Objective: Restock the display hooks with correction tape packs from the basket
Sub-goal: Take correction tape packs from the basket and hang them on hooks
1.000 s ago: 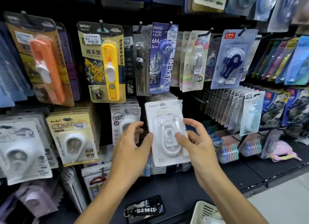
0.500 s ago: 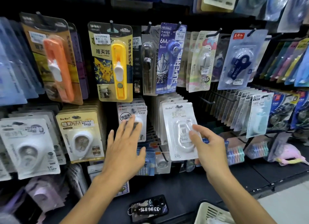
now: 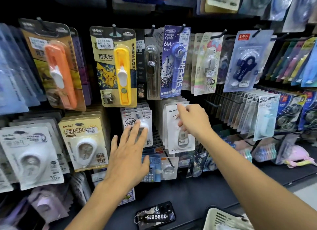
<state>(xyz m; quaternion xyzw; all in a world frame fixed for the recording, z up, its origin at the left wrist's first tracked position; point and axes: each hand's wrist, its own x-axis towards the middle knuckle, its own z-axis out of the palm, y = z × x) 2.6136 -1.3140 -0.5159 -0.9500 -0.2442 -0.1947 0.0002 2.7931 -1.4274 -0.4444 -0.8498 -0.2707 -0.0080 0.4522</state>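
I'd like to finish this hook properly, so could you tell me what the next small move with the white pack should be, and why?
Probably push the white BoBo pack back along its hook until it lies against the row behind it. The right hand grips its top edge, and the pack hangs a little in front of the others. The left hand, fingers spread near the neighbouring packs, holds nothing.

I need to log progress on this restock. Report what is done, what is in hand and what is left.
Done: white correction tape packs already hang stacked on the middle hook. In hand: the right hand pinches the top of the front pack at the hook, seating it; the left hand is open, fingertips by the neighbouring pack. Left: the basket is mostly out of frame, so what remains cannot be counted.
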